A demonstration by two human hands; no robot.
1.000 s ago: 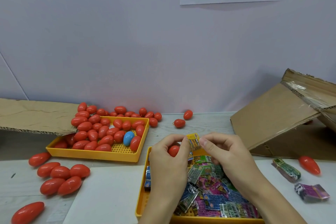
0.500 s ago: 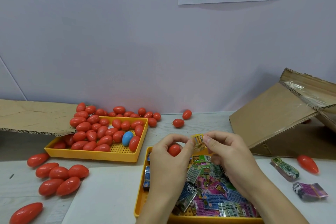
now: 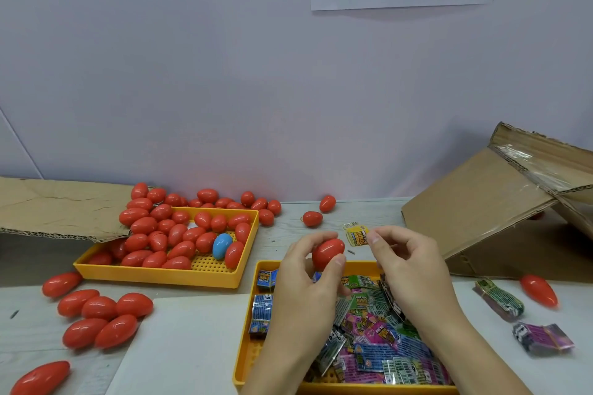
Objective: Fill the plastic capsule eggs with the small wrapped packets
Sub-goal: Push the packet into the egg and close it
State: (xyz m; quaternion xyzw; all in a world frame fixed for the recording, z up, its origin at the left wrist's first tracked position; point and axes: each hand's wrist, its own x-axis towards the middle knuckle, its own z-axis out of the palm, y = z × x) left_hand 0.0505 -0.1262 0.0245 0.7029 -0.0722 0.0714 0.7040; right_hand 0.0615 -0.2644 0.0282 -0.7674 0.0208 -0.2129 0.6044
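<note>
Two hands work above the far edge of the packet tray (image 3: pixel 247 359). The left hand (image 3: pixel 305 292) grips a red egg (image 3: pixel 327 253) between thumb and fingers; whether the egg is fully closed is hard to tell. The right hand (image 3: pixel 407 269) pinches a yellow packet (image 3: pixel 355 233) just beside it. Many red eggs fill the other tray (image 3: pixel 160 276) near the tabletop's back-left.

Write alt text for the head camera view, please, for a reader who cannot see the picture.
A left hand holds a red egg and a right hand pinches a yellow packet above a yellow tray of wrapped packets. Behind on the left, another tray holds many red eggs and one blue egg.
</note>
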